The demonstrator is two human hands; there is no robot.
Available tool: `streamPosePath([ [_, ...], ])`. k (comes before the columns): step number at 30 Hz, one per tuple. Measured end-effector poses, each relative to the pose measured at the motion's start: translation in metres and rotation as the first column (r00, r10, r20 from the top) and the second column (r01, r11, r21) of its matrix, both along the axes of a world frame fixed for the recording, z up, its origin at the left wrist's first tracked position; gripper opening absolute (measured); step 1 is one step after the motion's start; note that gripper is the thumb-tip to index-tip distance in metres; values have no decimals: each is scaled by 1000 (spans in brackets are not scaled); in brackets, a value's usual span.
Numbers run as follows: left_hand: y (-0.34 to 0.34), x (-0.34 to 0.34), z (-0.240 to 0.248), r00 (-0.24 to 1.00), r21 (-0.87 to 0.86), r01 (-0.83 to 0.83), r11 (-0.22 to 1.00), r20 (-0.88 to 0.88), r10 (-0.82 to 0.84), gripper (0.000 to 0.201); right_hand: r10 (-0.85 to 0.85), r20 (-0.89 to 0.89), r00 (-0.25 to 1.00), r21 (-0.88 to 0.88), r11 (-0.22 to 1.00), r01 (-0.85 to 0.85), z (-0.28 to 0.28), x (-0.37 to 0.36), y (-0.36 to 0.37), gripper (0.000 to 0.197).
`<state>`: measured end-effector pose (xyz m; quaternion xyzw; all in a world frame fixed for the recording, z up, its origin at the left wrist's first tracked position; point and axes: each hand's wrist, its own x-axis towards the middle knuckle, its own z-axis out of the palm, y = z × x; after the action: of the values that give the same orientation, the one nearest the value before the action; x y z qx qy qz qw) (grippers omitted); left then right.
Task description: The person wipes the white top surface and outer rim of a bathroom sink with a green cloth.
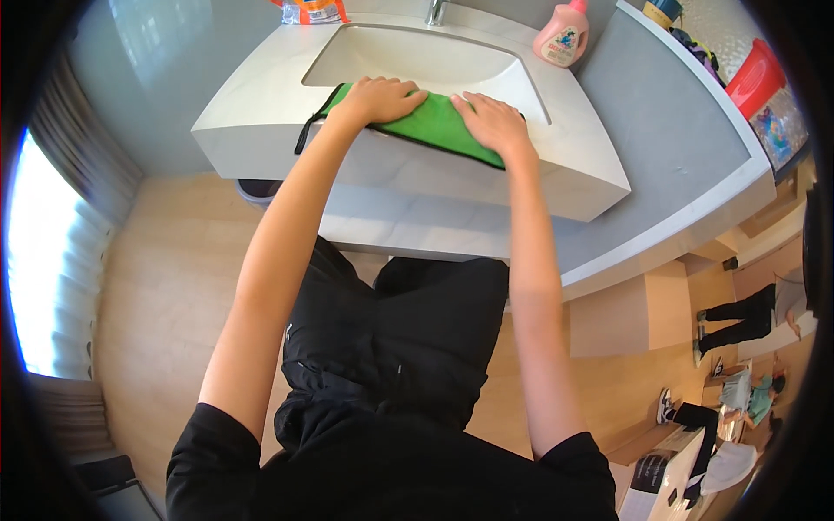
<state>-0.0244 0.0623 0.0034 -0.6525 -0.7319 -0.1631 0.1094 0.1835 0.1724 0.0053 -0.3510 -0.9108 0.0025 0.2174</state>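
A green cloth with a black edge [433,127] lies spread over the front rim of a white washbasin [556,165]. My left hand [378,98] rests flat on the cloth's left part, fingers together and pointing right. My right hand [491,120] presses flat on its right part, fingers pointing toward the left hand. Neither hand grips the cloth; both palms lie on top of it. The basin's hollow [408,56] sits just behind the cloth.
A pink bottle [563,35] stands at the basin's back right, an orange packet [311,10] at the back left, a tap [434,10] between them. A grey counter [669,148] runs right, with a red container [754,76]. Other people stand at the far right.
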Motion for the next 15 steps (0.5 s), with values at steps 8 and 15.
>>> streamPosePath([
  [8,-5,7,12,983,-146,-116,982,125,134,54,-94,217,972,-200,970,138,22,-11,14,70],
  [15,-21,13,4,993,18,-50,999,107,48,42,-75,87,993,-189,978,90,19,1,-1,57],
])
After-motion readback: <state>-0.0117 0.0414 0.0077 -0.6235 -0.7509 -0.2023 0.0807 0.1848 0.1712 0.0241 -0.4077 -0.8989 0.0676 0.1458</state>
